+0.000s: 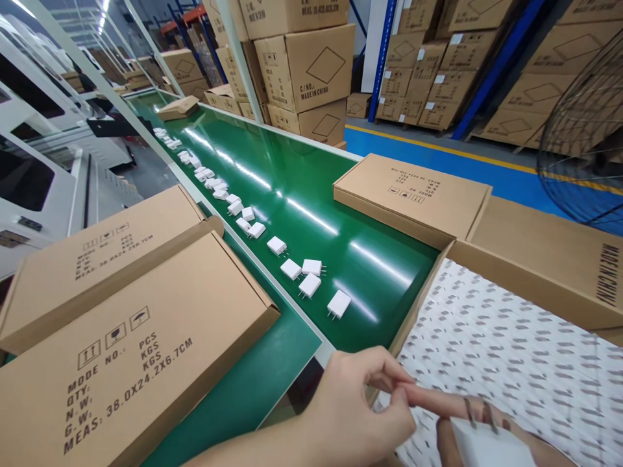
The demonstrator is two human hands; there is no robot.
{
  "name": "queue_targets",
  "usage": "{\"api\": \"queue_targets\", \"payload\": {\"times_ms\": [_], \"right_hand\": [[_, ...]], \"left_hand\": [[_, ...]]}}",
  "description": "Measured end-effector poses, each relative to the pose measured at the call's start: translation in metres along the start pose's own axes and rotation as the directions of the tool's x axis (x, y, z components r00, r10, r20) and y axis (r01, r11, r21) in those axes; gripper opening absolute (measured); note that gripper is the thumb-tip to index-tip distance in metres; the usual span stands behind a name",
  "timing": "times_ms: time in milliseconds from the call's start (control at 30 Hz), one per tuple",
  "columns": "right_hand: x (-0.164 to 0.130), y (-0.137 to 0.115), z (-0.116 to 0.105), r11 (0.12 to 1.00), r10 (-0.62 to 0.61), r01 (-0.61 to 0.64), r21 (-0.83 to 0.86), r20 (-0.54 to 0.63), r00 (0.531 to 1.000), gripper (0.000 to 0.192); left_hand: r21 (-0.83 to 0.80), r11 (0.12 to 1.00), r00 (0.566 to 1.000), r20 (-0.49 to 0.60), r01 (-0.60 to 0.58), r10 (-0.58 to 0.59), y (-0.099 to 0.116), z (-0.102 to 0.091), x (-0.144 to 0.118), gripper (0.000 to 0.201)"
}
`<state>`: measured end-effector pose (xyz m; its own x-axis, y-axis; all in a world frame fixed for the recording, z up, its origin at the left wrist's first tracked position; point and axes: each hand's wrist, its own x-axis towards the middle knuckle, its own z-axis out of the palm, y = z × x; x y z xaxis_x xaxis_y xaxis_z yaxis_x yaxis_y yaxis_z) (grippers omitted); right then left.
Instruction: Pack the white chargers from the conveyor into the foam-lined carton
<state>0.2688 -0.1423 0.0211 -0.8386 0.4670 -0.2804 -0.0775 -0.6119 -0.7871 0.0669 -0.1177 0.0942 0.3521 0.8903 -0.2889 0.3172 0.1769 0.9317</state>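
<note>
My right hand (452, 405), at the bottom right, is closed on a white plug-in charger (491, 444) with two metal prongs pointing up; the frame edge cuts off part of it. My left hand (357, 405) has its thumb and fingers pinched at the tip of my right index finger. Whether anything small sits in that pinch is hidden. Both hands are over the near edge of an open carton (530, 282), packed with tight rows of white chargers (487, 337), prongs upward. Loose white chargers (339, 303) lie scattered along the green conveyor belt (302, 175).
Two closed flat cartons (146, 363) lie on the left side surface. Another flat carton (413, 191) rests across the belt's right edge, and one more (178, 108) lies at the far end. Stacked boxes (306, 71) stand behind, with a wire fan guard (584, 130) at the right.
</note>
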Motion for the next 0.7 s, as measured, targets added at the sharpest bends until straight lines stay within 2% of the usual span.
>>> {"api": "queue_targets", "payload": {"times_ms": [67, 100, 133, 167, 200, 267, 300, 333, 367, 400, 433, 533, 633, 667, 700], "right_hand": [[-0.003, -0.013, 0.000, 1.000, -0.014, 0.013, -0.010, -0.065, 0.998, 0.094], [-0.006, -0.020, 0.000, 1.000, -0.026, 0.024, -0.019, -0.115, 0.993, 0.089], [-0.009, -0.027, -0.002, 0.999, -0.046, 0.041, -0.034, -0.180, 0.983, 0.082], [-0.013, -0.033, -0.003, 0.997, -0.068, 0.057, -0.051, -0.261, 0.963, 0.076], [-0.017, -0.038, -0.005, 0.995, -0.093, 0.074, -0.065, -0.355, 0.930, 0.071], [-0.026, -0.044, -0.008, 0.992, -0.126, 0.106, -0.069, -0.566, 0.815, 0.065], [-0.030, -0.045, -0.010, 0.992, -0.123, 0.119, -0.051, -0.653, 0.747, 0.063], [-0.034, -0.045, -0.011, 0.990, -0.111, 0.140, -0.019, -0.719, 0.686, 0.060], [-0.038, -0.044, -0.013, 0.984, -0.095, 0.177, 0.026, -0.761, 0.642, 0.056], [-0.041, -0.043, -0.015, 0.971, -0.083, 0.225, 0.075, -0.781, 0.619, 0.051], [-0.043, -0.042, -0.018, 0.952, -0.073, 0.277, 0.129, -0.783, 0.617, 0.046], [-0.047, -0.035, -0.026, 0.859, -0.050, 0.421, 0.292, -0.770, 0.636, 0.032], [-0.051, -0.029, -0.031, 0.756, 0.001, 0.494, 0.429, -0.756, 0.655, 0.029], [-0.052, -0.027, -0.032, 0.723, 0.007, 0.511, 0.464, -0.745, 0.667, 0.030], [-0.053, -0.026, -0.032, 0.692, 0.004, 0.524, 0.496, -0.729, 0.685, 0.031]], "left_hand": [[0.121, 0.993, 1.000, 0.022, -0.013, 0.010, -0.004, -0.005, 0.005, 0.020], [0.243, 0.970, 1.000, 0.000, -0.027, 0.028, -0.008, -0.009, 0.009, 0.023], [0.407, 0.913, 0.997, -0.050, -0.033, 0.058, -0.014, -0.013, 0.015, 0.024], [0.584, 0.812, 0.988, -0.118, -0.012, 0.100, -0.022, -0.018, 0.022, 0.025], [0.748, 0.662, 0.967, -0.200, 0.048, 0.156, -0.031, -0.022, 0.030, 0.028], [0.904, 0.384, 0.944, -0.275, 0.189, 0.183, -0.049, -0.029, 0.049, 0.034], [0.927, 0.305, 0.952, -0.270, 0.216, 0.145, -0.057, -0.031, 0.057, 0.034], [0.938, 0.263, 0.964, -0.254, 0.227, 0.075, -0.063, -0.032, 0.064, 0.032], [0.944, 0.249, 0.974, -0.226, 0.218, 0.002, -0.067, -0.031, 0.070, 0.029], [0.947, 0.248, 0.979, -0.193, 0.202, -0.060, -0.069, -0.030, 0.074, 0.026], [0.950, 0.250, 0.981, -0.166, 0.186, -0.098, -0.069, -0.026, 0.077, 0.025], [0.956, 0.233, 0.982, -0.161, 0.180, -0.096, -0.063, -0.013, 0.085, 0.027], [0.959, 0.203, 0.978, -0.181, 0.198, -0.101, -0.055, 0.001, 0.093, 0.022], [0.960, 0.223, 0.984, -0.151, 0.168, -0.090, -0.051, 0.005, 0.096, 0.019], [0.955, 0.279, 0.994, -0.093, 0.105, -0.055, -0.047, 0.009, 0.097, 0.019]]}}
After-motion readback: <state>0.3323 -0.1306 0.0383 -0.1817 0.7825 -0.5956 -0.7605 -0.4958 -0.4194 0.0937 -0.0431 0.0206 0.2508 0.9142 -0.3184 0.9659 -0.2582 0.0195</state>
